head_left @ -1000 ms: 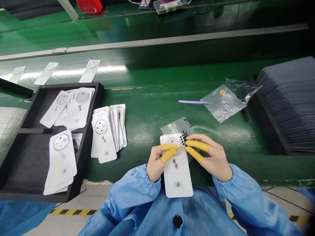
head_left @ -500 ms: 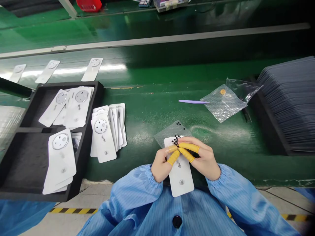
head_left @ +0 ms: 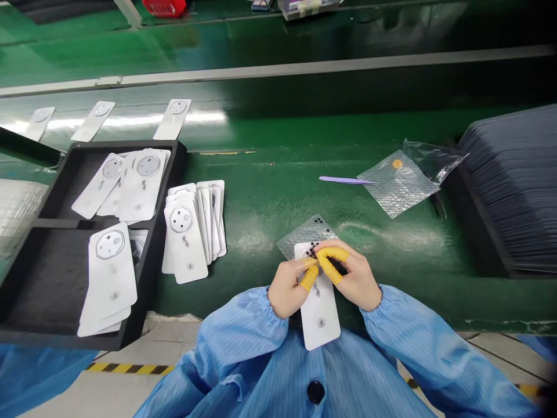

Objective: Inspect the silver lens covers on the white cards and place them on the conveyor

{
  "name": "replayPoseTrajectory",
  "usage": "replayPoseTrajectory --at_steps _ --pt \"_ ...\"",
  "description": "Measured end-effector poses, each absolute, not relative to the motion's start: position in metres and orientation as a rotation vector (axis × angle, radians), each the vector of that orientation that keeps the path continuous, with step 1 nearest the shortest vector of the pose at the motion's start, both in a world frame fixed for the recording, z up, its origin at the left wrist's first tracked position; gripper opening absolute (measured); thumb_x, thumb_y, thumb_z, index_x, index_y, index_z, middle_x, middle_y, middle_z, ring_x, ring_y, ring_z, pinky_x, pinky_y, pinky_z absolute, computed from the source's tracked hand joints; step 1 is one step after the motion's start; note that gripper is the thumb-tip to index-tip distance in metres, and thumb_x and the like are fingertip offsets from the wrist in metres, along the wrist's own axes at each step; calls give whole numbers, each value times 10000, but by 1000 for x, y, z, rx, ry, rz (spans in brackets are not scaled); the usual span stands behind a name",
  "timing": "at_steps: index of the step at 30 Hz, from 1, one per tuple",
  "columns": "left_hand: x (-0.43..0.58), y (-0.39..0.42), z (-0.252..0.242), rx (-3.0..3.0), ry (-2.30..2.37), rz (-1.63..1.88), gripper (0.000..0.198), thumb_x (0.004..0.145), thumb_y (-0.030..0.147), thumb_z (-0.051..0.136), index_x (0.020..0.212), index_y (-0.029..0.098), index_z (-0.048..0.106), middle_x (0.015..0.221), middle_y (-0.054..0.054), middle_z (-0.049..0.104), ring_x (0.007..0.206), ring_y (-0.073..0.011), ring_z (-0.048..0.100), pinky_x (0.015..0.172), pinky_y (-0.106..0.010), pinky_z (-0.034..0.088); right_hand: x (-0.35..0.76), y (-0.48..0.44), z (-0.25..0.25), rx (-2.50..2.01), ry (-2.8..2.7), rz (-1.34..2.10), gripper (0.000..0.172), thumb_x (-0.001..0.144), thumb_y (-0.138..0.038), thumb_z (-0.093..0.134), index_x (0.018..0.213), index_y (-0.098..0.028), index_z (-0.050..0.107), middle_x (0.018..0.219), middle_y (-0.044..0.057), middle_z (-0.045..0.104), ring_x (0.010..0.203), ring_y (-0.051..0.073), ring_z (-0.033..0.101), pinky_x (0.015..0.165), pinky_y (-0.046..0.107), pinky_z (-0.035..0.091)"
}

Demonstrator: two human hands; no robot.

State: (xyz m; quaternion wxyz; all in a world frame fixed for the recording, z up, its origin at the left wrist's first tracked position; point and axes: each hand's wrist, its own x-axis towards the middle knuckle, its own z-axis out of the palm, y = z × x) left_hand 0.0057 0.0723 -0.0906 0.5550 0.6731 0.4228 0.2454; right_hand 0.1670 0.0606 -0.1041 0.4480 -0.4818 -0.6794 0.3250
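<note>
My left hand (head_left: 288,285), with yellow finger cots, is closed in a pinch over the upper part of a white rounded panel (head_left: 321,313). From the other side my right hand (head_left: 351,271), also in yellow finger cots, meets it with thumb and forefinger pinched. Whatever lies between the fingertips is too small or hidden to name. Several small black dots (head_left: 311,251) cluster at the panel's top end, just beyond the fingertips. A clear textured sheet (head_left: 296,235) with more black dots lies at that end. The panel's top is partly covered by my fingers.
White panels (head_left: 187,244) are piled at left, beside a black divided tray (head_left: 30,278) holding more. Purple tweezers (head_left: 343,180) touch a clear sheet (head_left: 395,188) with an orange dot. Thin dark sheets (head_left: 517,186) fill a box at right. Single panels (head_left: 173,119) lie farther back.
My hands stay together over the panel's upper end. The right fingers have bent into a rounder pinch, and fewer black dots show beside them. The whole view has shifted slightly.
</note>
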Motion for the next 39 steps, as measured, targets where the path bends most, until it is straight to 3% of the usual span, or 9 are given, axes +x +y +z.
replayPoseTrajectory --at_steps 8,11,13,16,18,20,28,32,39 --pt "-54 77 -78 1233 1272 742 480 832 406 616 1207 108 593 1198 -150 656 1089 -294 624 925 -380 506 171 62 -112 -1247 -1723 636 124 868 -148 541 972 -198 586 1061 101 592 997 197 596 862 380 520" --pt "-85 72 -61 1206 1444 1057 823 837 387 632 1493 217 166 1300 -151 588 1117 -281 620 952 -424 507 173 64 -109 -1277 -1746 561 132 857 -153 558 968 -210 599 1078 96 595 991 207 605 848 382 527" --pt "-86 66 -48 1124 1415 1117 971 829 401 648 1503 273 -39 1202 -144 652 946 -270 695 802 -416 585 171 66 -100 -1295 -1709 533 137 848 -166 573 966 -228 605 1087 88 586 962 211 611 797 373 540" --pt "-63 59 -34 1015 1259 1014 803 819 415 660 1479 243 236 921 -98 748 663 -218 712 578 -318 603 163 65 -76 -1262 -1664 364 234 801 -141 637 1003 -256 609 1015 65 589 886 200 614 723 335 538" --pt "-44 56 -29 1018 1171 961 553 813 378 676 1313 198 524 807 -69 757 636 -194 702 552 -260 588 157 63 -59 -1214 -1723 278 335 777 -132 670 1068 -278 590 936 38 615 812 178 618 688 303 535" --pt "-30 54 -25 1075 1104 955 362 822 318 675 1159 189 654 789 -45 759 670 -175 701 570 -218 579 154 59 -45 -1166 -1812 349 388 806 -148 643 1149 -302 548 907 17 650 768 170 630 676 295 541" --pt "-20 47 -23 1284 1048 934 356 841 211 638 1197 207 657 820 -21 761 710 -187 705 613 -234 591 164 50 -47 -1091 -1956 446 334 925 -313 438 1249 -351 512 1033 21 700 856 225 683 757 391 568" --pt "-18 45 -25 1323 1061 941 350 835 205 636 1184 194 660 835 -42 761 688 -200 709 600 -257 591 166 50 -45 -1047 -2047 340 360 911 -252 445 1247 -346 532 1095 27 691 956 232 677 873 437 562" --pt "-18 44 -27 1436 1058 1024 459 831 127 623 1278 226 587 1003 -43 751 757 -199 725 660 -252 590 155 39 -39 -1014 -2215 40 413 871 -198 501 1275 -110 508 1463 184 390 1291 319 465 1015 521 461"
